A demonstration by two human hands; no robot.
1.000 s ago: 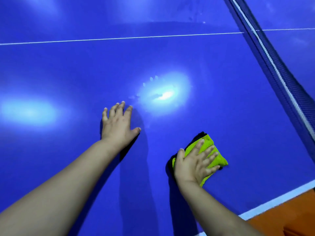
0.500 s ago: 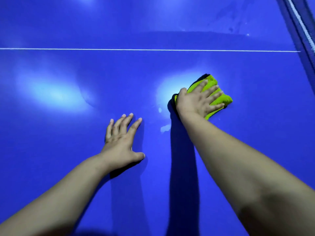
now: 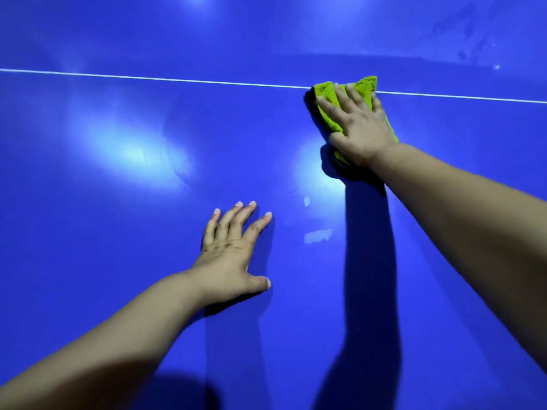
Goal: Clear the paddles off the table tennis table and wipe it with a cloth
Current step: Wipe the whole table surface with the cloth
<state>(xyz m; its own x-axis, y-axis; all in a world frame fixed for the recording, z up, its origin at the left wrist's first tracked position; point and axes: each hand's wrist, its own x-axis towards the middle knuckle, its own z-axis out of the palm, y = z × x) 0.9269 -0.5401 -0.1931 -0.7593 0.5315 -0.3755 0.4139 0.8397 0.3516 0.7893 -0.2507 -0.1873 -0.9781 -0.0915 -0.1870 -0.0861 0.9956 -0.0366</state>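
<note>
Okay, biggest first: the blue table [image 3: 118, 276] fills the whole view, with the white line [image 3: 177, 80] crossing the upper part from 9 o'clock to 3 o'clock. No paddles are in view, so clearing looks done here and this is the wiping stage. The right arm comes in from 4 o'clock and the left arm from 7 o'clock. The right hand [image 3: 359, 128] is at about 1 o'clock, fingers spread straight and pressing flat on the green cloth [image 3: 325, 90], with no curl around it. The cloth's far edge sits right on the white line. The left hand [image 3: 233, 253] is just below centre, flat and wide on bare table, holding nothing and bracing. What changed: over the last second the cloth swept from the near edge out to the line, while the left hand stayed planted. The net and orange floor have dropped out of view. My read is one long outward stroke is at its far end, so this lane is mostly covered and the half beyond the line is still to do. Small pale wet patches [image 3: 318, 235] sit at centre-right. Faint smudges [image 3: 461, 51] at 1 o'clock look unwiped. Hard to make out: glare blobs [image 3: 139, 155] at 9 o'clock mask any streaks, most of the cloth is under the palm, and the table edges are cut off.
</note>
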